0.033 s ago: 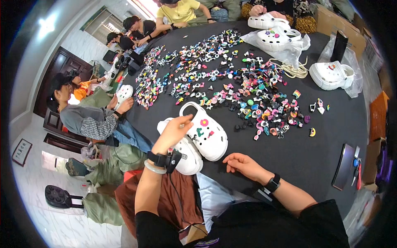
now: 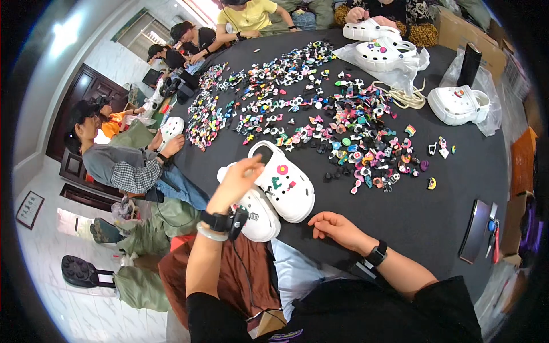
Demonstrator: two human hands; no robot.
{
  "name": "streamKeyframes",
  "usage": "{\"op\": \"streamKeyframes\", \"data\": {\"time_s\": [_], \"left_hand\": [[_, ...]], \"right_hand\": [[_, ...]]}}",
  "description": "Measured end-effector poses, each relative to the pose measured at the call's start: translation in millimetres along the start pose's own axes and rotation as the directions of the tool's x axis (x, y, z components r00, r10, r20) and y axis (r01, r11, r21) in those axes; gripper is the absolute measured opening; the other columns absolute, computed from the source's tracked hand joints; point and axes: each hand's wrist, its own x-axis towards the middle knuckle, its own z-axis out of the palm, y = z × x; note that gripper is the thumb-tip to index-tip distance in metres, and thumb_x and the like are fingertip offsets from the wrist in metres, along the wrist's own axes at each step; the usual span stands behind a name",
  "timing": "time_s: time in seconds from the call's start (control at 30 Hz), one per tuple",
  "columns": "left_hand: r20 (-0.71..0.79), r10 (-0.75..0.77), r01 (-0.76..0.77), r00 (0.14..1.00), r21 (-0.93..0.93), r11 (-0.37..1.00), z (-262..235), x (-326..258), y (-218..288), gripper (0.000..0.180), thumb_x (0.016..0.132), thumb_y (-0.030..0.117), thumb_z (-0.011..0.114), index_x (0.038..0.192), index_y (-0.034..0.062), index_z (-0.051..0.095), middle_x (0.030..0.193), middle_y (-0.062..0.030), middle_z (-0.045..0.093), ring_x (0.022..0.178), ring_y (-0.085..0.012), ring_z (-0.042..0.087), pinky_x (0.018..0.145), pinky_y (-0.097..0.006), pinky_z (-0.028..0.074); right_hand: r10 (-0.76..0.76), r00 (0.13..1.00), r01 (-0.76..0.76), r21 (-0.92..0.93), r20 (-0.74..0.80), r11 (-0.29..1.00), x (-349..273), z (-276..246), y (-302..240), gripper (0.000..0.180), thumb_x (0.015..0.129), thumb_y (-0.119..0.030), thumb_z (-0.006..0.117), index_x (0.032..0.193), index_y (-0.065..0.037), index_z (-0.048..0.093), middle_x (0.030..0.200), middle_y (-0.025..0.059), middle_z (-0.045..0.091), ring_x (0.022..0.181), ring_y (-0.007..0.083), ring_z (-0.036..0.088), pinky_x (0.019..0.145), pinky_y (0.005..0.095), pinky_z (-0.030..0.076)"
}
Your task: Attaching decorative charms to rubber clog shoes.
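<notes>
A pair of white clogs lies at the table's near edge in front of me. The right clog [image 2: 289,197] has a pink flower charm [image 2: 282,170], a green charm and a small red one on its upper. The left clog [image 2: 260,220] is partly covered by my left hand and wrist. My left hand [image 2: 237,183] hovers over the pair beside the right clog's heel strap, fingers stretched out loosely, nothing visible in them. Resting on the black cloth right of the clogs, my right hand [image 2: 338,230] has loosely bent fingers with nothing seen in them.
Loose colourful shoe charms [image 2: 366,123] spread across the black table [image 2: 394,228]. Decorated white clogs [image 2: 384,54] stand at the far right, another clog [image 2: 457,104] beside a black bottle-like object [image 2: 470,63]. A dark phone [image 2: 474,231] and red-handled tool [image 2: 496,240] lie right. Other people sit left and far.
My left hand and wrist have shifted slightly to the left, and its fingers look a little straighter. My right hand and the clogs stay where they were.
</notes>
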Motion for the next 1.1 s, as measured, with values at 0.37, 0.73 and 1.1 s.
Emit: {"op": "streamKeyframes", "data": {"time_s": [0.37,0.73,1.1], "left_hand": [[-0.017,-0.18,0.177,0.983,-0.106,0.978,-55,-74,-19,0.026,0.087,0.013,0.061,0.106,-0.004,0.061,0.094,-0.0071,0.066,0.084,-0.0137,0.06,0.077,-0.026,0.047],[0.084,-0.018,0.029,0.996,-0.124,0.992,-36,-68,-66,0.035,0.08,0.019,0.071,0.107,0.0002,0.058,0.1,-0.0091,0.061,0.097,-0.0166,0.055,0.085,-0.029,0.042],[-0.006,0.049,-0.049,0.999,-0.149,0.988,-32,-63,-83,0.03,0.077,0.012,0.072,0.092,0.0038,0.048,0.084,-0.0014,0.051,0.076,-0.0101,0.049,0.07,-0.025,0.042]], "right_hand": [[0.034,0.999,-0.033,0.056,-0.019,0.998,-1,2,-7,0.02,0.096,-0.017,0.048,0.109,-0.004,0.056,0.084,0.0016,0.059,0.076,0.0069,0.05,0.071,0.0199,0.041],[0.047,0.999,-0.047,-0.001,-0.014,0.999,-3,7,-6,0.019,0.096,-0.016,0.048,0.108,-0.005,0.057,0.086,0.0013,0.058,0.08,0.0072,0.051,0.074,0.0205,0.041],[0.024,1.0,-0.023,0.04,-0.009,0.999,-1,7,-4,0.019,0.096,-0.014,0.048,0.109,-0.003,0.056,0.085,0.003,0.06,0.078,0.0082,0.052,0.073,0.0208,0.042]]}}
